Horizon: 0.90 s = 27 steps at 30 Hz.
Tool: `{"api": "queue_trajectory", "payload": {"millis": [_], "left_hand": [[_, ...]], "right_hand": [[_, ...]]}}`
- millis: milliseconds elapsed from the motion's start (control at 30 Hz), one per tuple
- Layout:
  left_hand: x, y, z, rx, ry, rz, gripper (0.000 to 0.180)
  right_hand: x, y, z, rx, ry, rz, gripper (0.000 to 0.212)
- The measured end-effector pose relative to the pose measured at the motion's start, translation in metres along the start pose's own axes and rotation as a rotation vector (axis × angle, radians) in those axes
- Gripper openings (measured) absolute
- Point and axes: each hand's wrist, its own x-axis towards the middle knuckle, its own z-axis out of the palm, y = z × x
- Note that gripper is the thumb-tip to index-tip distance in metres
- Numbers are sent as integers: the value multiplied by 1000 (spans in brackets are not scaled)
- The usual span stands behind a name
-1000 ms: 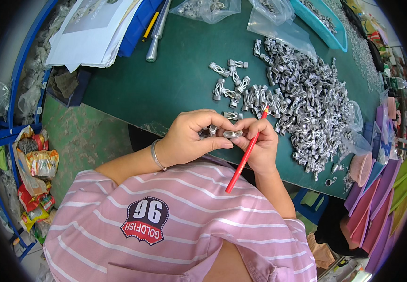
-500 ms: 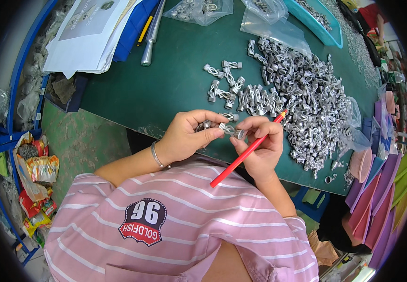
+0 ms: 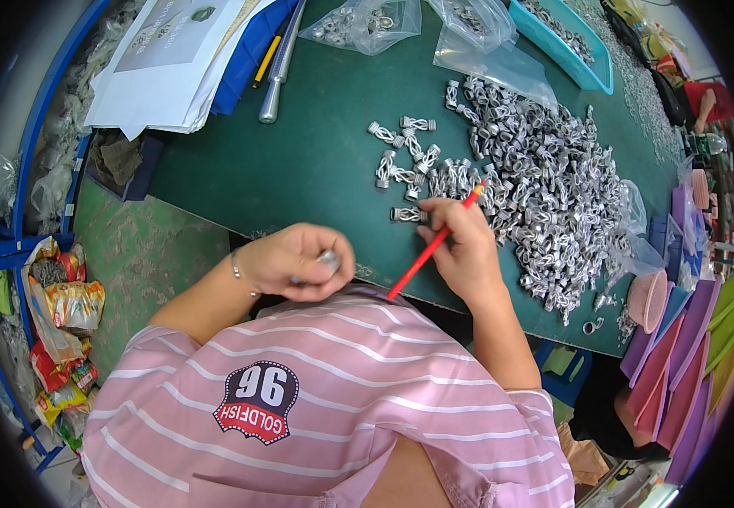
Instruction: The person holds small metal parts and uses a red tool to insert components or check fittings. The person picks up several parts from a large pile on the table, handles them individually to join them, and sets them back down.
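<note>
My left hand (image 3: pixel 303 263) is over the table's near edge, fingers curled round a small silver metal piece (image 3: pixel 329 259); blur and the fingers hide most of it. A red pencil (image 3: pixel 423 262) lies slanted through my right hand (image 3: pixel 467 248), its tip up and to the right. The thumb and forefinger of that hand reach another silver metal piece (image 3: pixel 406 215) lying on the green table; I cannot tell whether they grip it. Several like pieces (image 3: pixel 409 161), with ribbed ends and open, looped middles, lie just beyond. To their right spreads a large heap (image 3: pixel 545 186) of them.
Clear plastic bags (image 3: pixel 363 27) of metal parts and a turquoise tray (image 3: pixel 597 74) stand at the back. Behind on the left are a tapered metal rod (image 3: pixel 272 97), a yellow pencil (image 3: pixel 266 61) and papers (image 3: pixel 151 76). Coloured bins (image 3: pixel 680 356) line the right side.
My hands have parted: the left drew back leftward with metal in it. The right moved slightly up to a piece on the table, still holding the red pencil.
</note>
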Motion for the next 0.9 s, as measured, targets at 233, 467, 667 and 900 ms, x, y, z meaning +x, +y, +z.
{"api": "queue_trajectory", "payload": {"millis": [233, 467, 667, 900], "left_hand": [[-37, -31, -40, 57, 271, -303, 23], [34, -96, -91, 1388, 215, -113, 35], [72, -132, -113, 1166, 462, -56, 37], [17, -107, -112, 1460, 356, -117, 40]], "right_hand": [[-11, 3, 6, 182, 18, 162, 21], [-15, -9, 1, 848, 99, 573, 20], [-15, -5, 3, 966, 146, 571, 20], [-14, -5, -5, 1005, 148, 576, 18]]}}
